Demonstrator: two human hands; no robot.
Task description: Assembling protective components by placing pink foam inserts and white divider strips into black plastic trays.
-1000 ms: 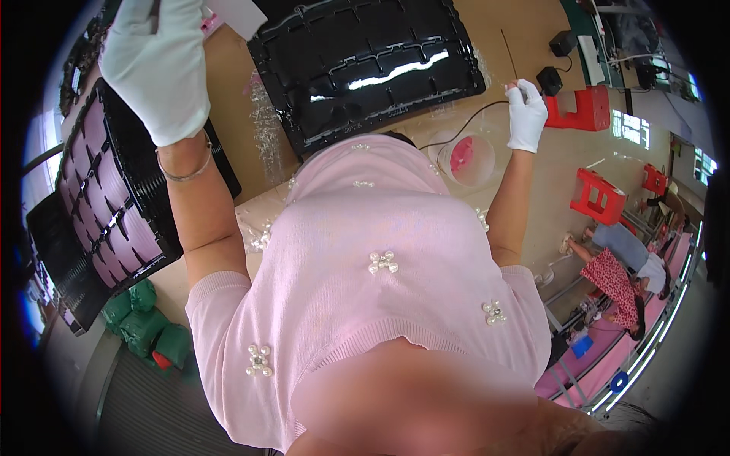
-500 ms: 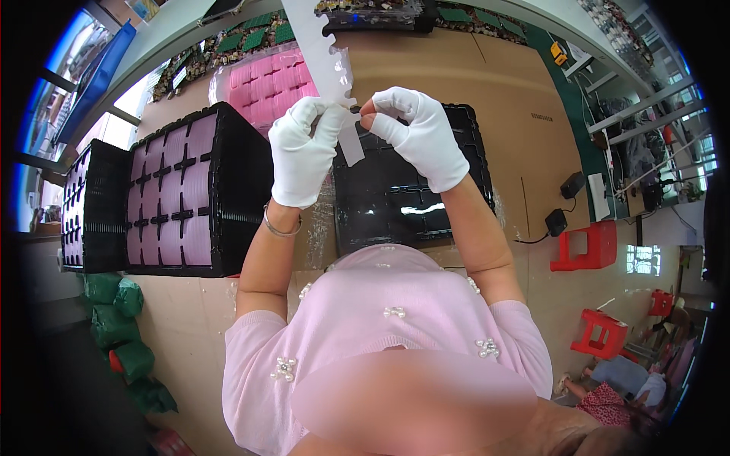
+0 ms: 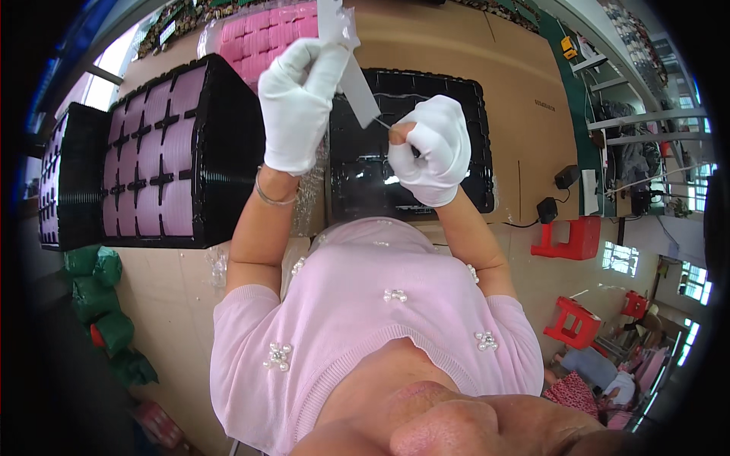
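Observation:
My left hand [image 3: 296,106], in a white glove with bare fingertips, pinches a long white strip [image 3: 359,91] with a notched edge in its upper part. The strip slants down to the right from my fingers, over a black tray [image 3: 365,178]. Close to its lower end, my right hand [image 3: 435,148], gloved the same way, has thumb and forefinger closed on a thin grey sliver [image 3: 383,122]. This sliver runs from the strip's end to the fingertips; whether it is joined to the strip I cannot tell.
A stack of black trays with pink inserts [image 3: 148,152] stands at the left. Pink trays in clear film [image 3: 262,38] lie beyond my left hand. Brown cardboard [image 3: 517,114] covers the table at the right, near black adapters [image 3: 547,209]. Red stools [image 3: 570,239] stand beyond.
My right hand has moved from beside my left hand down to the strip's lower end, its fingers curling closed. The strip has shifted with my left hand. The whole view has tilted.

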